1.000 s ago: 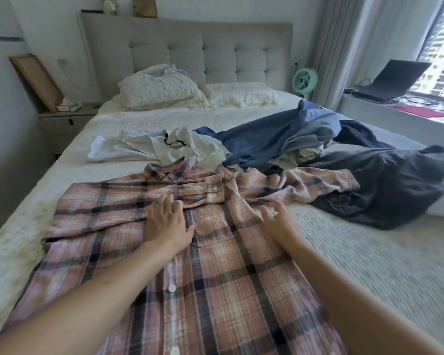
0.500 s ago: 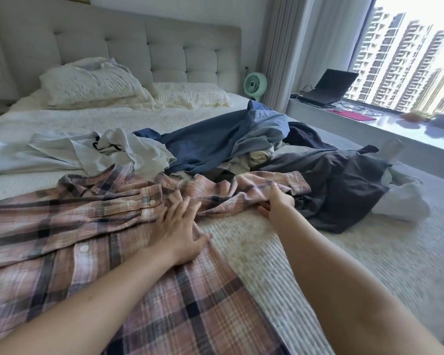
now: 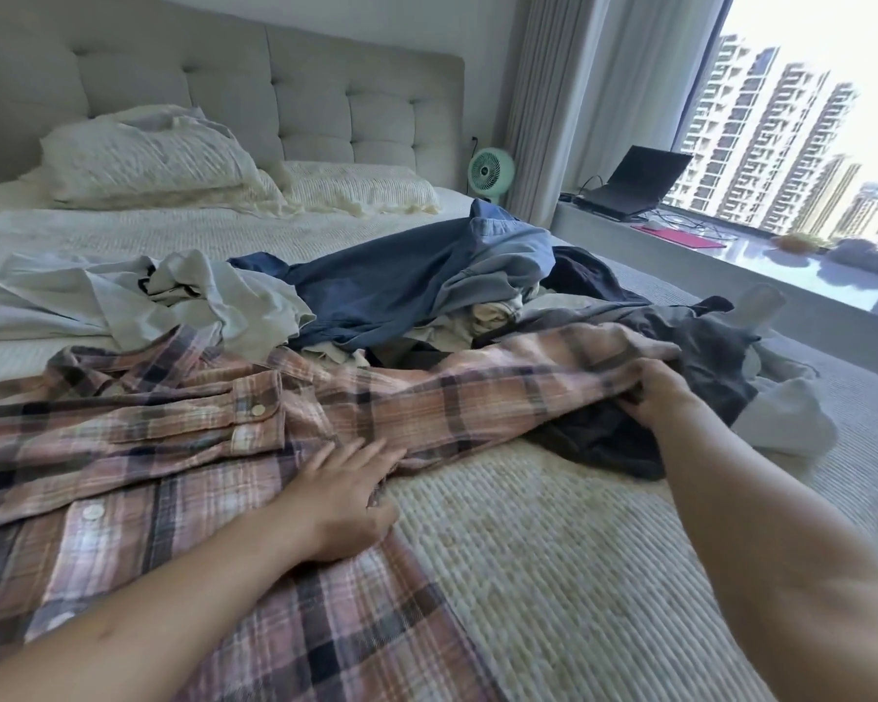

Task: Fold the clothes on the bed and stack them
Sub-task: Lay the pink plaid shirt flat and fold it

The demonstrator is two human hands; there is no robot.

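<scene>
Plaid shirt (image 3: 183, 448), pink with dark checks, spread button-side up across near left of the bed (image 3: 553, 549). One sleeve (image 3: 503, 397) stretched out to the right, over bare quilt and onto a dark grey garment (image 3: 705, 387).

Left hand (image 3: 343, 504) lies flat on the shirt at the sleeve's base, fingers straight and spread, pressing the cloth, gripping nothing. Right hand (image 3: 662, 397) at the sleeve's far end, fingers curled round the cuff, pinching it.

Behind the shirt: crumpled white garment (image 3: 173, 296), then blue garment (image 3: 401, 286) heaped over pale clothes. Two pillows (image 3: 148, 154) against a tufted headboard (image 3: 275, 93). Small green fan (image 3: 490, 169) beside the curtain; open laptop (image 3: 634, 184) on the window ledge.
</scene>
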